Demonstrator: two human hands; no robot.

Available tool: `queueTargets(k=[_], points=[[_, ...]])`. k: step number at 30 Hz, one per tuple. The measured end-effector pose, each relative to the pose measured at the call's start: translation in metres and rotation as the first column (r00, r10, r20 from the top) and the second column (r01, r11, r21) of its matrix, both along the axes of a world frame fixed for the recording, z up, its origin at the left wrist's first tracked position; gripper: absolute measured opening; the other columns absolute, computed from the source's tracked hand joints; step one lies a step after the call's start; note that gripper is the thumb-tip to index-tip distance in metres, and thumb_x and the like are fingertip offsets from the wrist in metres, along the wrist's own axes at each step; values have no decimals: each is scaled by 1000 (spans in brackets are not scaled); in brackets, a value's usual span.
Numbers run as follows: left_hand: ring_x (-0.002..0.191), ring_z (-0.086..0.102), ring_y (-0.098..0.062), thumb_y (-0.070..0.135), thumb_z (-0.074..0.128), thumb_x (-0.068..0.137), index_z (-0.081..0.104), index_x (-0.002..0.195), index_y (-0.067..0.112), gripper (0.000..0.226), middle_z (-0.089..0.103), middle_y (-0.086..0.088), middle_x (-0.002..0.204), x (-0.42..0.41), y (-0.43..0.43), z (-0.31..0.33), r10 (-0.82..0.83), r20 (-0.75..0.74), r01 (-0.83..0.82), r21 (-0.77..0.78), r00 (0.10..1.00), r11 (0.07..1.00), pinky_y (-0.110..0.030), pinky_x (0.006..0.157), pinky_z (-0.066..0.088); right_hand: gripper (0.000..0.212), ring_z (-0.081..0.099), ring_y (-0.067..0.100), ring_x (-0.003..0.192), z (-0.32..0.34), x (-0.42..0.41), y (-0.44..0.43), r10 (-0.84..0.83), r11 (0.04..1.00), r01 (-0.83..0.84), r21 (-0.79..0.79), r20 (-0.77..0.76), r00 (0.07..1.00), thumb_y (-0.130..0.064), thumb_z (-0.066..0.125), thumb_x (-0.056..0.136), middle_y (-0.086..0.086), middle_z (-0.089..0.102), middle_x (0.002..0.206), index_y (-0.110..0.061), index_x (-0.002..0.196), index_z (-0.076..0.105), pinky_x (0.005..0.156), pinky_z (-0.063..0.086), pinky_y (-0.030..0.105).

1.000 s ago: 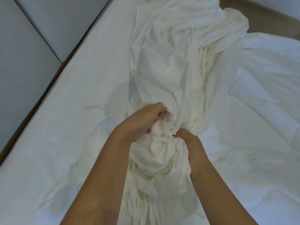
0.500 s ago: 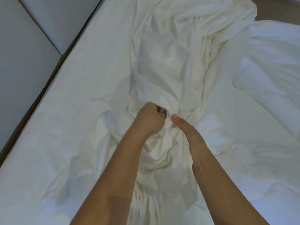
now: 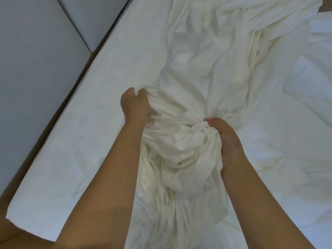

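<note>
A large cream-white sheet [image 3: 206, 74] lies crumpled down the middle of a white mattress [image 3: 100, 97]. Its near part is gathered into a thick bunch [image 3: 181, 141] between my arms. My left hand [image 3: 134, 105] grips a fold at the bunch's left edge, fingers curled over the cloth. My right hand [image 3: 226, 139] clutches the bunch from the right, thumb on top and fingers buried in the folds. Pleats of the sheet hang down toward me below the hands.
A grey padded headboard or wall panel [image 3: 36, 69] runs along the left, with a dark gap [image 3: 71, 90] between it and the mattress. More rumpled white bedding [image 3: 305, 123] covers the right side. The mattress corner [image 3: 12, 214] sits at lower left.
My left hand has moved left, away from the right hand, pulling a fold out of the bunch. The right hand stays clenched on the gathered cloth. The view has shifted closer.
</note>
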State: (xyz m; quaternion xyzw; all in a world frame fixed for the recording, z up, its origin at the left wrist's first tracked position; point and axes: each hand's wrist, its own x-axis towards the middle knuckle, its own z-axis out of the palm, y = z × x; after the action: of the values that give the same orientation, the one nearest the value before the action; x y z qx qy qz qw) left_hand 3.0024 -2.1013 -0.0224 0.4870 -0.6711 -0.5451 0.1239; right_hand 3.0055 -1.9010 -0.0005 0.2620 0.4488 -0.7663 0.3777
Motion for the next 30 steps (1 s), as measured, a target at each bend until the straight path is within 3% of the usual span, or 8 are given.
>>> queueTargets(k=[3,7,10,13,18,20,24,30], points=[[68,63,-18,22,51,94,57,83,8,18,65,-1,73,-3,-20,1,295,-203,-148,532,934,834,-23,59,50,23,70,28,77,-1,6,14,-28,992,31,-119,26,999,-24,59,72,14,70,80,-6,72,73,68,57,33],[124,48,-24,35,37,101,39,134,-2,50,49,-14,135,-9,-51,-15,121,83,-127,78,989,989,-24,97,39,26,70,24,63,3,8,25,-21,991,23,-135,18,1000,-24,55,69,9,69,65,-10,57,73,55,56,31],[129,41,-29,52,51,91,25,140,4,74,38,-15,141,-13,-54,-12,-198,182,208,-37,963,977,-32,103,36,30,69,21,60,6,8,23,-16,986,20,-165,23,1000,-25,53,73,7,67,59,-12,53,71,55,55,29],[135,32,-34,74,54,73,22,146,9,103,31,-16,148,-11,-29,-10,-503,473,614,-107,723,782,-43,109,32,25,70,20,61,3,7,19,-28,987,30,-155,10,1000,-25,58,71,6,68,61,-13,54,72,55,55,30],[98,58,-31,13,49,93,62,108,-3,26,63,-15,99,1,12,-18,-783,556,922,73,280,381,-28,76,43,25,71,28,86,6,3,22,82,988,-81,-131,3,997,-25,67,70,12,73,96,-11,86,78,63,57,37],[94,59,-29,15,47,93,63,97,3,20,61,-12,91,2,19,-22,-797,506,925,-1,329,381,-30,71,41,25,71,28,85,9,-1,29,148,986,-147,-74,7,989,-22,71,67,12,73,97,-12,88,78,63,57,37],[101,57,-35,27,37,99,59,104,4,33,57,-18,113,-23,0,-21,-463,452,639,-419,763,645,-38,78,41,24,70,26,70,9,-10,34,250,968,-249,-19,29,968,-11,79,52,12,71,79,-8,76,76,61,57,35],[115,44,-29,30,43,97,51,117,10,30,48,-12,123,-27,24,-11,-393,448,591,-514,803,622,-40,88,37,14,71,26,71,6,-4,31,95,981,-103,-167,-54,994,-18,67,66,11,73,77,-9,70,77,59,57,35]])
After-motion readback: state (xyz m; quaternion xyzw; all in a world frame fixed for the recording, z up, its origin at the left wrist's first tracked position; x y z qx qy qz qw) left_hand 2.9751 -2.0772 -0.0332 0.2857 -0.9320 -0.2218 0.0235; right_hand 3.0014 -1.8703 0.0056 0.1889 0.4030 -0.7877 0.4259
